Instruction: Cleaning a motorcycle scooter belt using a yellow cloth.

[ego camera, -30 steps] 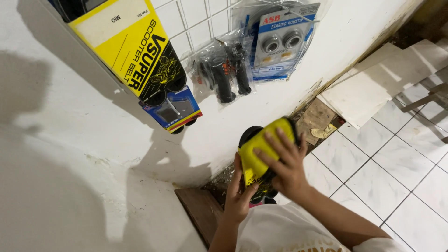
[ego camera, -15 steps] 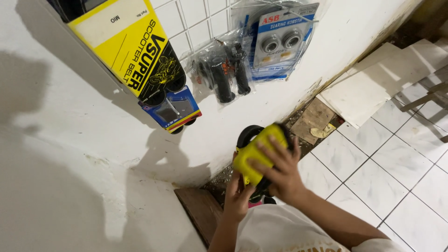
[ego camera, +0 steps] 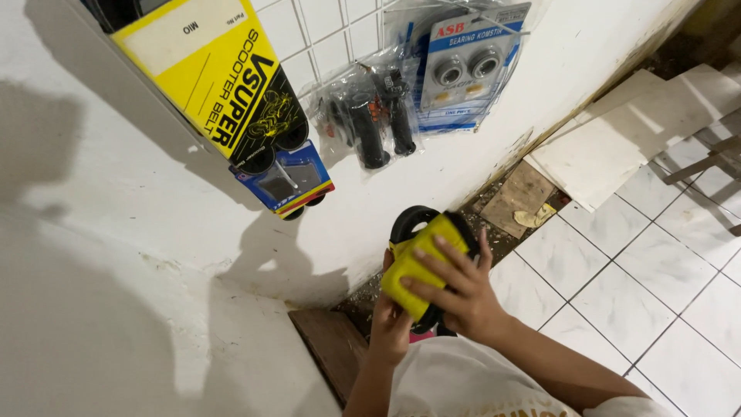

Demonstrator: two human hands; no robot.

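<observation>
My right hand (ego camera: 457, 287) presses a yellow cloth (ego camera: 421, 262) against a black rubber belt ring (ego camera: 409, 220), fingers spread over the cloth. Below it, my left hand (ego camera: 390, 328) grips the lower part of the same black ring, mostly hidden behind the cloth and my right hand. Both hands are held in front of my chest, above the foot of a white wall (ego camera: 139, 255).
Packaged parts hang on the wall: a yellow and black belt sleeve (ego camera: 224, 85), a bag with black handle grips (ego camera: 370, 120), a blue card with bearings (ego camera: 467, 66). Loose white tiles (ego camera: 617, 143) and a brown board (ego camera: 525, 197) lie on the tiled floor (ego camera: 641, 286).
My right hand has slid the yellow cloth down and left over the black ring, showing more of the ring's upper rim. The left hand keeps its grip below.
</observation>
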